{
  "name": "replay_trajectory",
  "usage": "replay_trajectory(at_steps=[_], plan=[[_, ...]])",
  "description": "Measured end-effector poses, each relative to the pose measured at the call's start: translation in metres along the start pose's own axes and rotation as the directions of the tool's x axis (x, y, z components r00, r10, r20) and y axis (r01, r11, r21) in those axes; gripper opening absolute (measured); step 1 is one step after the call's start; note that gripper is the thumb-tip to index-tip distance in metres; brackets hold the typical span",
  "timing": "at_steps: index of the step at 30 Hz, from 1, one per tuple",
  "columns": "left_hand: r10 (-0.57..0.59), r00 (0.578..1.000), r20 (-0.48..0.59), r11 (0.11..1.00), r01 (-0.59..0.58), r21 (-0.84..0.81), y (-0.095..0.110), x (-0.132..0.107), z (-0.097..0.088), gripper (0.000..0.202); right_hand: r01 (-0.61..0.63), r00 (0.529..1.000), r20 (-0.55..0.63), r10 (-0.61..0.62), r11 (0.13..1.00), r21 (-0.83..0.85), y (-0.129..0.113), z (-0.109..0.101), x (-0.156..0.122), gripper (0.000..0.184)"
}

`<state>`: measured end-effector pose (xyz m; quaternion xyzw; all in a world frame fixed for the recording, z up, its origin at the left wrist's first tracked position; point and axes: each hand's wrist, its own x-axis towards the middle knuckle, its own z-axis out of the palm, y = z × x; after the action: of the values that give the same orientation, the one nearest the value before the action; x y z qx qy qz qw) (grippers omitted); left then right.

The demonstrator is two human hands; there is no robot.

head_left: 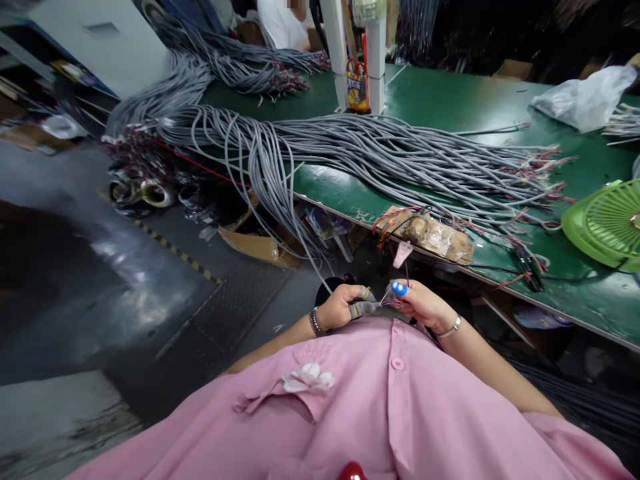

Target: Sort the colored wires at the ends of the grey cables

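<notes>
My left hand (pixel 345 305) is closed, with grey knitted covers on its fingers, pinching the end of a grey cable (pixel 306 257) that runs down from the table. My right hand (pixel 423 301), thumbnail painted blue, is closed on thin coloured wires (pixel 389 300) fanning out of that cable end. Both hands are held close together just above my pink shirt, below the table's front edge.
A big bundle of grey cables (pixel 380 157) lies across the green table (pixel 450 100) and hangs off its left end. A taped block (pixel 430 235) sits at the front edge, a green fan (pixel 607 223) at right, a plastic bag (pixel 583 100) behind. Another person (pixel 280 23) sits far back.
</notes>
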<state>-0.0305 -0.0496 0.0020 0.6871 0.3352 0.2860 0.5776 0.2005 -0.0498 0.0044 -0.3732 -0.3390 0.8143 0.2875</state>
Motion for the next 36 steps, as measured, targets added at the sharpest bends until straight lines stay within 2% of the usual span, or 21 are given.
replay_trajectory(at_steps=[4, 7, 10, 14, 16, 17, 20, 21, 22, 23, 24, 26, 29, 30, 33, 36], plan=[[-0.018, 1.000, 0.023, 1.000, 0.018, 0.020, -0.006, 0.000, -0.001, 0.039, 0.064, 0.988, -0.135, -0.073, 0.996, -0.069, 0.001, 0.011, 0.002, 0.041], [-0.039, 0.998, 0.038, 0.996, 0.036, 0.080, -0.016, 0.001, -0.003, 0.037, 0.061, 0.970, -0.230, -0.085, 0.992, -0.111, 0.004, 0.010, 0.004, 0.041], [-0.065, 0.998, 0.000, 0.963, 0.063, 0.263, -0.031, 0.001, -0.011, 0.034, 0.091, 0.923, -0.364, -0.125, 0.990, -0.108, 0.004, 0.000, 0.006, 0.039], [-0.046, 0.998, -0.047, 0.818, 0.065, 0.572, -0.040, 0.002, -0.033, 0.030, 0.297, 0.827, -0.454, -0.332, 0.943, -0.149, -0.005, -0.018, 0.001, 0.035], [-0.004, 0.998, -0.056, 0.785, 0.038, 0.619, -0.033, 0.008, -0.049, 0.035, 0.372, 0.729, -0.495, -0.473, 0.880, -0.293, -0.013, -0.028, -0.006, 0.036], [0.025, 0.996, -0.082, 0.781, 0.032, 0.624, -0.026, 0.013, -0.058, 0.036, 0.382, 0.659, -0.515, -0.549, 0.833, -0.399, -0.018, -0.035, -0.010, 0.037], [0.191, 0.960, -0.205, 0.735, -0.001, 0.678, 0.000, 0.042, -0.090, 0.035, 0.305, 0.392, -0.475, -0.788, 0.599, -0.741, -0.039, -0.058, -0.024, 0.038], [0.255, 0.943, -0.213, 0.692, -0.025, 0.721, 0.009, 0.056, -0.102, 0.034, 0.233, 0.332, -0.427, -0.841, 0.512, -0.827, -0.047, -0.067, -0.028, 0.038], [0.311, 0.922, -0.232, 0.645, -0.025, 0.764, 0.016, 0.072, -0.115, 0.034, 0.159, 0.291, -0.374, -0.881, 0.429, -0.889, -0.055, -0.076, -0.032, 0.038], [0.346, 0.904, -0.252, 0.597, -0.005, 0.802, 0.023, 0.089, -0.127, 0.034, 0.087, 0.274, -0.326, -0.905, 0.361, -0.929, -0.062, -0.084, -0.035, 0.039], [0.355, 0.899, -0.257, 0.546, 0.024, 0.837, 0.028, 0.106, -0.140, 0.034, 0.030, 0.274, -0.289, -0.917, 0.308, -0.951, -0.069, -0.091, -0.038, 0.040], [0.324, 0.901, -0.291, 0.453, 0.122, 0.883, 0.035, 0.142, -0.164, 0.042, -0.056, 0.307, -0.243, -0.920, 0.238, -0.970, -0.077, -0.103, -0.040, 0.041], [0.182, 0.916, -0.358, 0.317, 0.289, 0.903, 0.038, 0.187, -0.197, 0.060, -0.105, 0.368, -0.211, -0.906, 0.185, -0.977, -0.080, -0.113, -0.039, 0.040], [0.120, 0.909, -0.400, 0.278, 0.355, 0.892, 0.038, 0.199, -0.206, 0.066, -0.108, 0.380, -0.204, -0.902, 0.176, -0.979, -0.080, -0.115, -0.038, 0.040], [0.051, 0.887, -0.458, 0.238, 0.435, 0.868, 0.037, 0.223, -0.229, 0.074, -0.082, 0.402, -0.195, -0.895, 0.176, -0.981, -0.079, -0.117, -0.036, 0.038], [0.036, 0.882, -0.470, 0.214, 0.453, 0.866, 0.036, 0.237, -0.243, 0.076, -0.031, 0.400, -0.212, -0.892, 0.217, -0.976, -0.081, -0.118, -0.036, 0.037]])
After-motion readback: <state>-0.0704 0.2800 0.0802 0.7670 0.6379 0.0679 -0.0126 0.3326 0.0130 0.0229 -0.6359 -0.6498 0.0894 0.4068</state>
